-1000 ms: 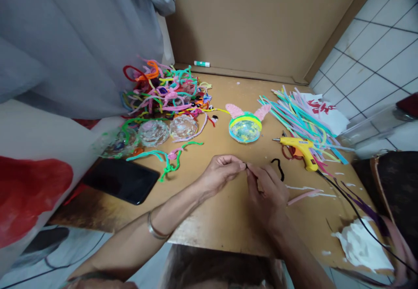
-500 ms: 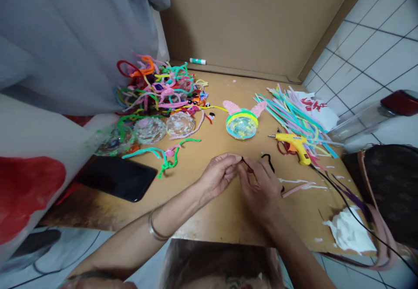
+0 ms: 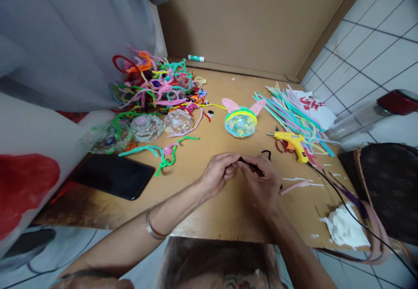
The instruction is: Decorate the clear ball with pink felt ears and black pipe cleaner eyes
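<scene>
Between my two hands runs a black pipe cleaner point(image 3: 251, 165). My left hand point(image 3: 219, 172) pinches one end of it between thumb and forefinger. My right hand point(image 3: 263, 183) is closed on the same piece, and more black shows behind its fingers. Just beyond the hands sits a clear dome point(image 3: 241, 124) wrapped in green, yellow and blue pipe cleaners, with two pink ears on top. A yellow hot glue gun point(image 3: 292, 143) lies right of it, nozzle pointing left.
Tangled coloured pipe cleaners point(image 3: 156, 82) pile up at the back left, with clear domes point(image 3: 179, 122) before them. A black phone point(image 3: 114, 176) lies at left. Straight pipe cleaners point(image 3: 294, 110), crumpled white tissue point(image 3: 346, 226) and a brown bag point(image 3: 385, 188) are at right.
My fingers have shifted on the black pipe cleaner, and a longer stretch of it now shows between them. The view has moved slightly; the table items lie as before.
</scene>
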Motion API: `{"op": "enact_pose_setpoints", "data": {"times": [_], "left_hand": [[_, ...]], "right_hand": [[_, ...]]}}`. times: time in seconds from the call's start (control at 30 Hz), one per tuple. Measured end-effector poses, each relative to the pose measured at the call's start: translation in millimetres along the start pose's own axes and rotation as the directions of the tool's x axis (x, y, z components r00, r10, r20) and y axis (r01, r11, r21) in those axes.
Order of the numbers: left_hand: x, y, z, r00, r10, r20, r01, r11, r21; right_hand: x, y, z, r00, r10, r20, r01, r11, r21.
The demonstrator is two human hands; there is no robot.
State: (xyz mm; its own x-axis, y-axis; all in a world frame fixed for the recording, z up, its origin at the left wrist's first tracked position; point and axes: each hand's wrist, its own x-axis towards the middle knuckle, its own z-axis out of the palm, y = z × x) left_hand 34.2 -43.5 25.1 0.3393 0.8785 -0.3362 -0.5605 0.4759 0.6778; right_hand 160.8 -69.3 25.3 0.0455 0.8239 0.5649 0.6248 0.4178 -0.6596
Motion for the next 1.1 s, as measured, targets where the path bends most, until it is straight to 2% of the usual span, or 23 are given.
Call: {"op": "enact_pose_setpoints", "data": {"times": [0.13,0.3,0.43,0.53,0.67,0.77,0.9,1.0,1.1], "left_hand": [[-0.3,5.3,0.0,0.999,0.03,0.022,-0.032,0.994,0.1],[1.5,16.7,-5.9,0.989,-0.042,0.142,0.004,0.966,0.259],[3.9,23.5,-13.1,0.971,-0.101,0.216,0.026,0.945,0.326],[4.9,24.6,-15.6,0.968,-0.085,0.235,-0.001,0.939,0.345],[4.5,24.1,-14.3,0.973,-0.06,0.221,-0.006,0.958,0.287],[4.3,24.0,-12.6,0.981,-0.044,0.189,-0.005,0.968,0.252],[4.2,21.7,-9.9,0.987,-0.003,0.161,-0.033,0.974,0.222],[3.3,16.4,-6.4,0.991,0.062,0.117,-0.084,0.978,0.19],[2.4,9.1,-2.6,0.993,0.109,0.05,-0.115,0.983,0.143]], "right_hand": [[0.9,2.3,-2.9,0.999,0.037,-0.001,-0.037,0.997,0.07],[2.5,3.9,-8.3,0.995,0.056,0.082,-0.065,0.991,0.121],[2.7,4.8,-11.6,0.987,0.022,0.16,-0.043,0.991,0.127],[3.0,5.5,-12.9,0.982,-0.014,0.186,-0.009,0.993,0.121],[3.8,4.4,-14.6,0.979,-0.034,0.203,0.004,0.99,0.144],[4.1,2.4,-14.8,0.99,-0.039,0.132,0.03,0.997,0.07],[2.5,-0.7,-12.0,0.988,-0.151,0.037,0.154,0.984,-0.091],[-0.7,-3.3,-8.2,0.968,-0.25,0.018,0.249,0.951,-0.184],[-4.5,-6.6,-2.9,0.938,-0.342,0.058,0.341,0.876,-0.342]]}}
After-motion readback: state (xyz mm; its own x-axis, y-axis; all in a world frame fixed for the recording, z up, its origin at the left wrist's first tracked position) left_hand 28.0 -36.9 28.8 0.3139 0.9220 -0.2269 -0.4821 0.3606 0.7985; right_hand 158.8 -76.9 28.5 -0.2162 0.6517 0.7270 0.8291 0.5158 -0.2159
